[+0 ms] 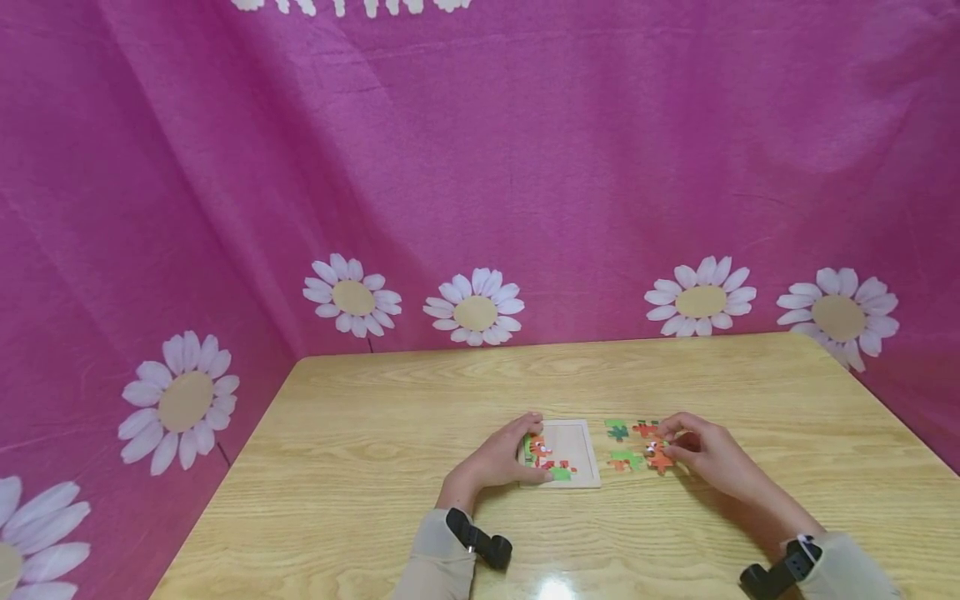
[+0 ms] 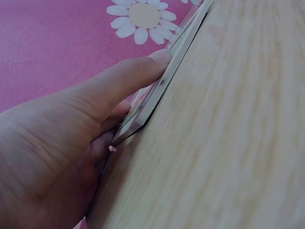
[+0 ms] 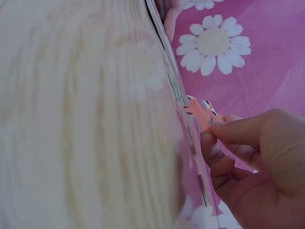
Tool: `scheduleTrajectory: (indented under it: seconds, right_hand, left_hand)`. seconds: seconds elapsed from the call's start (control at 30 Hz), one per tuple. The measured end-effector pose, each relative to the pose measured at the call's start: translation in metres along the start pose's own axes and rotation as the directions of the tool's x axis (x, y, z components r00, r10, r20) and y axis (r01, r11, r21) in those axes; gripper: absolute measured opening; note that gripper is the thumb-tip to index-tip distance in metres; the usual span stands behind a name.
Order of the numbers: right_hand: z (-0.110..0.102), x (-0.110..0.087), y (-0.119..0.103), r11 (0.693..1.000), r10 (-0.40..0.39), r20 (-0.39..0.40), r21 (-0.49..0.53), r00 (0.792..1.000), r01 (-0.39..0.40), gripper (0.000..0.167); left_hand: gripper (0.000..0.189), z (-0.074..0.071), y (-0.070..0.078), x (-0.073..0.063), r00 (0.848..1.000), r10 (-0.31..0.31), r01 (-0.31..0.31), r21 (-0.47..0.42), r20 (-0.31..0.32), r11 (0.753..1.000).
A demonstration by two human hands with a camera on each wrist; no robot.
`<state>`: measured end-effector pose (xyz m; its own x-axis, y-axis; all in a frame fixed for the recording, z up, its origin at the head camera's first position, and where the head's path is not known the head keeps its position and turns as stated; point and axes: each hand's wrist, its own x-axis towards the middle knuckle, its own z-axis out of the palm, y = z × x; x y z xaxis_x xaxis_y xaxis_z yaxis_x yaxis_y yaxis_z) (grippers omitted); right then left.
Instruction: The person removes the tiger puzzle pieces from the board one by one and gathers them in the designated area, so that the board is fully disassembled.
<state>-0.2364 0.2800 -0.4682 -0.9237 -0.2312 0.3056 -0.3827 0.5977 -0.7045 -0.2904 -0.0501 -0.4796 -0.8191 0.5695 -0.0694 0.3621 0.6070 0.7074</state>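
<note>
My left hand (image 1: 501, 457) grips the left side of a light wooden puzzle tray (image 1: 587, 452), thumb on the near rim and fingers at the far left. Inside the tray, green, orange and red puzzle pieces (image 1: 560, 473) lie along the left and near sides; part of them is hidden by the hand. Between thumb and fingertips, my right hand (image 1: 711, 457) pinches an orange puzzle piece (image 3: 201, 113) with a printed eye and dark stripes. It is tilted up from the table in the right wrist view.
Right of the tray lie a green piece (image 1: 617, 430), an orange-red piece (image 1: 645, 428) and a green-and-orange piece (image 1: 625, 460). All rest on a wood-grain table (image 1: 375, 467). A pink curtain with white flowers (image 1: 525, 167) hangs behind the table and along its sides.
</note>
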Motion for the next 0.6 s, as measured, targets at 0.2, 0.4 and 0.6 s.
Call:
scheduleTrajectory:
  seconds: [0.2, 0.4, 0.6]
  right_hand:
    - [-0.0022, -0.0001, 0.0035, 0.999, 0.032, 0.019, 0.009, 0.999, -0.032, 0.019]
    - [-0.0020, -0.0005, 0.0048, 0.997, 0.073, 0.036, 0.013, 0.997, -0.074, 0.019]
    - [-0.0016, 0.0007, 0.0063, 0.995, 0.101, 0.060, -0.025, 0.993, -0.100, 0.017]
  left_hand:
    - [0.078, 0.0002, -0.0008, 0.0014, 1.000, 0.008, -0.008, -0.006, -0.003, 1.000]
    - [0.078, 0.0004, -0.0015, 0.0017, 1.000, 0.012, -0.012, 0.002, -0.001, 1.000]
    - [0.078, -0.0002, -0.0003, 0.0011, 1.000, 0.009, -0.009, -0.003, 0.002, 1.000]
